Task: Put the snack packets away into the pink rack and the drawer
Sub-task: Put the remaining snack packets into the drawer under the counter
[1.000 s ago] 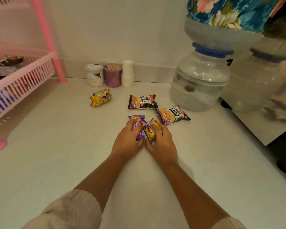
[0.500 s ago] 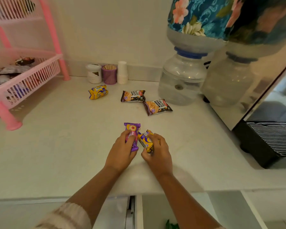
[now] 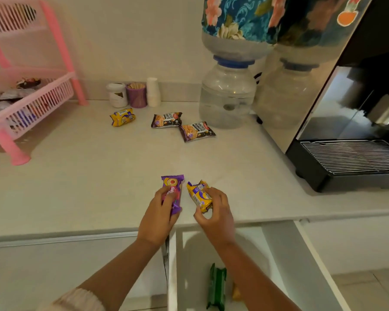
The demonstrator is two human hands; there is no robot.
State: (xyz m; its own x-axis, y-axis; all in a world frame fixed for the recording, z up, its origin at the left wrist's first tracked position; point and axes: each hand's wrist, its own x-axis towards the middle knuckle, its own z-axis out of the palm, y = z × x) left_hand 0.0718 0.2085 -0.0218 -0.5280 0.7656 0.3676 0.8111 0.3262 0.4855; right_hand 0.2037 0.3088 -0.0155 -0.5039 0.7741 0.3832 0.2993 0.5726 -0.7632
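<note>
Counter edge (image 3: 99, 230), open drawer (image 3: 189, 254) now below: fingers clamped, packets (image 3: 171, 194) pulled apart.

My left hand (image 3: 160, 217): forearm bare, pale cuff at the elbow end, fingers curled around a purple packet (image 3: 172, 192). My right hand (image 3: 216, 215): forearm bare, thumb and fingers pinching a yellow packet (image 3: 200, 195).

On the tabletop (image 3: 76, 187), rack (image 3: 29, 108) at 10 o'clock, three packets (image 3: 166, 120) at 12, dispenser (image 3: 228, 95) at 1, drawer (image 3: 211, 254) at 6.
</note>
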